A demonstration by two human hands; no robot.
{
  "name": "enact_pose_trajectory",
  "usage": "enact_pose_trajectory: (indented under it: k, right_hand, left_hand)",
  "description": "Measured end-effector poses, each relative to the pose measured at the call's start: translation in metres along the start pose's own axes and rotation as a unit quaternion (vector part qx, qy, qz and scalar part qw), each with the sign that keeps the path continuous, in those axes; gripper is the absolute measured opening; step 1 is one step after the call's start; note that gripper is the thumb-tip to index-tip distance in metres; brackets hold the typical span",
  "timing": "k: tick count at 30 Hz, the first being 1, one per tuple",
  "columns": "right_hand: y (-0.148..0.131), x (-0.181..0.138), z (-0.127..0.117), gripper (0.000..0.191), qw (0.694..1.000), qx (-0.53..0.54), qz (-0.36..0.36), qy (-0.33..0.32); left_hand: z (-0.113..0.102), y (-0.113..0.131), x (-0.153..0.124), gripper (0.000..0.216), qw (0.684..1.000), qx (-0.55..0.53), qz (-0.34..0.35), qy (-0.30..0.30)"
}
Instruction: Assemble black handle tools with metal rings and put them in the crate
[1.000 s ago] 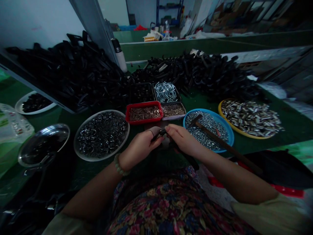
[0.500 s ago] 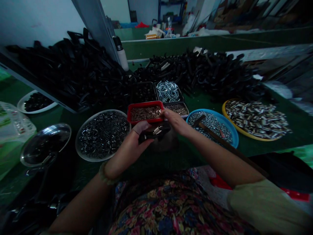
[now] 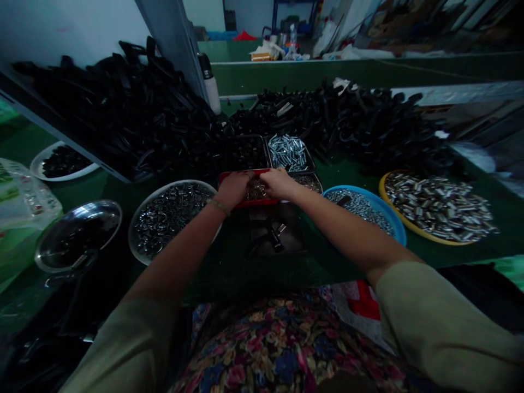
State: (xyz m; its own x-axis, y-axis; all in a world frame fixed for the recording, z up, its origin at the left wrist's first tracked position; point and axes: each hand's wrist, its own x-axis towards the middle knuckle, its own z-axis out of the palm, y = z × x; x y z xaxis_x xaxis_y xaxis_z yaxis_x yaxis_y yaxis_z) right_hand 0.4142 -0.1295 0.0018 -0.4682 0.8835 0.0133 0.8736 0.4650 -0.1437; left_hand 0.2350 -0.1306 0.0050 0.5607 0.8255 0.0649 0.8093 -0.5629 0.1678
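Both my hands reach into the red tray [image 3: 268, 202] of thin coppery pins [image 3: 256, 189]. At its left end is my left hand [image 3: 236, 186], knuckles up, its fingertips hidden and blurred. My right hand [image 3: 280, 183] dips in at the right end with fingers bent together; whatever is between them is hidden. Just in front of the tray, a black part with a silvery spring-like piece [image 3: 275, 236] lies on a dark flat plate [image 3: 297, 248], touched by neither hand.
Behind the tray stand boxes of silvery pins [image 3: 287, 153] and dark pieces [image 3: 245, 153]. A bowl of metal rings [image 3: 131, 240] is left; a blue bowl [image 3: 399, 229] with a hammer [image 3: 344, 201] and a yellow bowl [image 3: 434, 238] are right. Black parts [image 3: 360, 120] are heaped behind.
My hands have let go of the black part, which now lies on the plate. Both have moved forward into the red tray, the left one further from me than before.
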Motion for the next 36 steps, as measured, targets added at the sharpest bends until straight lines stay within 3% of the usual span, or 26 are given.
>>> enact_pose_trajectory:
  k: [4, 7, 11, 14, 17, 20, 25, 29, 32, 36]
  right_hand:
    - [0.005, -0.033, -0.006, 0.030, 0.987, 0.156, 0.011, 0.039]
    - [0.008, -0.076, -0.002, 0.029, 0.942, 0.324, 0.023, 0.081]
    - [0.003, -0.123, 0.013, 0.012, 0.916, 0.387, 0.092, 0.050]
    - [-0.002, -0.133, 0.024, 0.015, 0.932, 0.341, 0.120, 0.038]
    - [-0.004, -0.132, 0.031, 0.017, 0.950, 0.290, 0.112, 0.034]
    - [-0.006, -0.130, 0.036, 0.021, 0.967, 0.232, 0.099, 0.024]
    - [-0.014, -0.130, 0.036, 0.024, 0.994, 0.072, 0.077, 0.002]
    - [-0.021, -0.129, 0.033, 0.025, 0.997, -0.047, 0.059, 0.005]
    - [-0.025, -0.128, 0.031, 0.028, 0.995, -0.080, 0.064, -0.002]
    - [-0.028, -0.125, 0.030, 0.034, 0.993, -0.090, 0.078, -0.008]
  left_hand:
    - [0.011, -0.017, 0.030, 0.025, 0.998, -0.016, 0.015, -0.053]
    - [0.019, -0.017, 0.028, 0.029, 0.999, -0.036, 0.009, -0.027]
    - [0.024, -0.020, 0.023, 0.035, 0.996, -0.084, -0.013, 0.037]
    - [0.024, -0.021, 0.016, 0.038, 0.993, -0.103, -0.038, 0.053]
    - [0.021, -0.018, 0.008, 0.037, 0.992, -0.107, -0.060, 0.039]
    - [0.016, -0.014, 0.001, 0.033, 0.986, -0.137, -0.068, 0.066]
    - [0.011, -0.009, -0.013, 0.028, 0.969, -0.214, -0.037, 0.119]
    - [0.011, -0.001, -0.028, 0.024, 0.956, -0.268, -0.016, 0.115]
    - [0.008, 0.007, -0.036, 0.017, 0.914, -0.385, -0.068, 0.108]
    - [0.005, 0.018, -0.049, 0.029, 0.813, -0.557, -0.134, 0.105]
